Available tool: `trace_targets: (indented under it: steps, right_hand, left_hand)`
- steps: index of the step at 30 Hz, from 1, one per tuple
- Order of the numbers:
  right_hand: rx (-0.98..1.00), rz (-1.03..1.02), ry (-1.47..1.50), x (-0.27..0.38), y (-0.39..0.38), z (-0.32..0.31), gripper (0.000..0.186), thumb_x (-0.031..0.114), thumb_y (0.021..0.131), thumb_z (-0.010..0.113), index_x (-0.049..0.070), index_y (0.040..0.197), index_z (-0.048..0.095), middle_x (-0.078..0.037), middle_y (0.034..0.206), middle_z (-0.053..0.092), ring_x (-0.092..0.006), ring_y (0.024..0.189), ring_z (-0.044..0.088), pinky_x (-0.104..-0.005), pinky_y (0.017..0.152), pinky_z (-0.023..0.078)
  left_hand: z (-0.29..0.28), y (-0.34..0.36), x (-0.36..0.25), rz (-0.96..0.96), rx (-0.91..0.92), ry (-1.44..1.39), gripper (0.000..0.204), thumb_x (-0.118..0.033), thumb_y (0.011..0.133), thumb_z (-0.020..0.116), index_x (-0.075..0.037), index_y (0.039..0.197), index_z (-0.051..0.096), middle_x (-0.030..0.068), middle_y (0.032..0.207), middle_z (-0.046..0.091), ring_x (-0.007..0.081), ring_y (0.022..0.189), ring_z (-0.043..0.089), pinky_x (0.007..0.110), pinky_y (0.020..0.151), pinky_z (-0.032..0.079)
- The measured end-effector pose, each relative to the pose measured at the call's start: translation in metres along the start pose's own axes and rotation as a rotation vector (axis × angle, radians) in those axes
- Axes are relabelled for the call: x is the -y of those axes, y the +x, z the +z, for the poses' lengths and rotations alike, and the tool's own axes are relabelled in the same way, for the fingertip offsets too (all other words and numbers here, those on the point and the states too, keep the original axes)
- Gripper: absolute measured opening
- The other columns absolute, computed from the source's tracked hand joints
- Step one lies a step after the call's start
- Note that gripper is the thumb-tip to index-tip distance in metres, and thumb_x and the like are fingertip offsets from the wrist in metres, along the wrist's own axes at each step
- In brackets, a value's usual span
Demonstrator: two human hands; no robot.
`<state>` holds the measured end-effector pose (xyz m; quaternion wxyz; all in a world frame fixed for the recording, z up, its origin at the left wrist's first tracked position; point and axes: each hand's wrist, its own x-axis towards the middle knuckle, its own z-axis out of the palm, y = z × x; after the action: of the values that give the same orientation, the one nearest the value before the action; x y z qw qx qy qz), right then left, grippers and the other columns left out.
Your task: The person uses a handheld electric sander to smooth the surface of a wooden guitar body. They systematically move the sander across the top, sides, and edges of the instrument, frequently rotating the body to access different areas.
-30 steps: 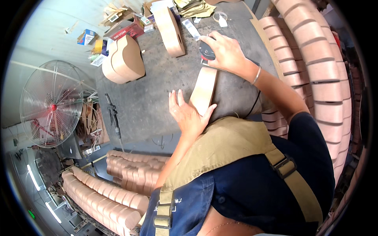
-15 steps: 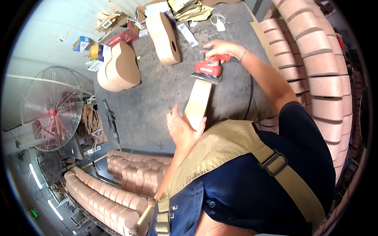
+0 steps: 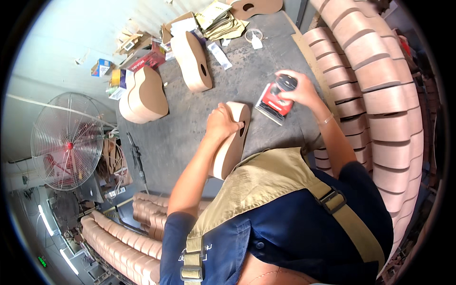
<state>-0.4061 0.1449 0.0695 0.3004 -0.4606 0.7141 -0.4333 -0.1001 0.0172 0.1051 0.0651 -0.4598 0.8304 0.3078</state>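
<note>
My left hand (image 3: 220, 124) is closed over a pale wooden ukulele body (image 3: 229, 149), its thumb at the dark sound hole. The body stands on its side on the dark worktable (image 3: 183, 121), its lower end against my apron. To the right, my right hand (image 3: 302, 90) grips a red and black electric sander (image 3: 276, 100) by its dark top. The sander is tilted and apart from the wood, its flat pad facing down and toward the left. I cannot tell whether it touches the table.
Two more ukulele bodies (image 3: 191, 64) (image 3: 144, 97) stand at the far left of the table. Sandpaper sheets (image 3: 221, 21), a red box (image 3: 148, 60) and a tape-like ring (image 3: 253, 35) lie at the back. Stacked bodies (image 3: 387, 99) rise on the right; a fan (image 3: 70, 145) stands left.
The sander has come off the wood and moved right and nearer, tilting. The body has been turned, showing its sound hole. My left hand has shifted up it, now gripping from above.
</note>
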Motion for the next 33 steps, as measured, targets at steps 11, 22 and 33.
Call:
trace_targets:
  steps: [11,22,33]
  right_hand:
    - [-0.443,0.108,-0.184,0.026,-0.127,-0.061,0.065,0.014,0.070,0.094,0.012,0.133,0.077,-0.005,0.112,0.082,-0.0155,0.099,0.076,-0.0327,0.092,0.060]
    - [-0.373,-0.054,-0.158,0.055,-0.117,0.008,0.065,0.013,0.070,0.092,0.013,0.133,0.076,-0.008,0.112,0.080,-0.0195,0.103,0.076,-0.0351,0.096,0.060]
    - [-0.115,-0.353,-0.567,0.100,-0.092,0.164,0.066,0.033,0.078,0.092,0.015,0.138,0.070,-0.017,0.118,0.070,-0.0398,0.105,0.073,-0.0465,0.089,0.061]
  left_hand:
    - [0.010,-0.091,0.064,0.766,-0.499,0.106,0.073,0.004,0.076,0.082,-0.005,0.146,0.063,0.0182,0.143,0.069,0.0426,0.133,0.066,0.051,0.115,0.055]
    - [0.108,-0.130,0.163,-0.225,0.027,-1.833,0.056,-0.001,0.097,0.075,0.003,0.149,0.053,0.0165,0.142,0.070,0.0246,0.124,0.073,0.041,0.105,0.062]
    - [0.153,-0.080,0.173,-0.390,0.252,-1.583,0.026,-0.016,0.094,0.091,-0.005,0.113,0.078,0.0066,0.112,0.082,0.0138,0.101,0.079,0.029,0.091,0.065]
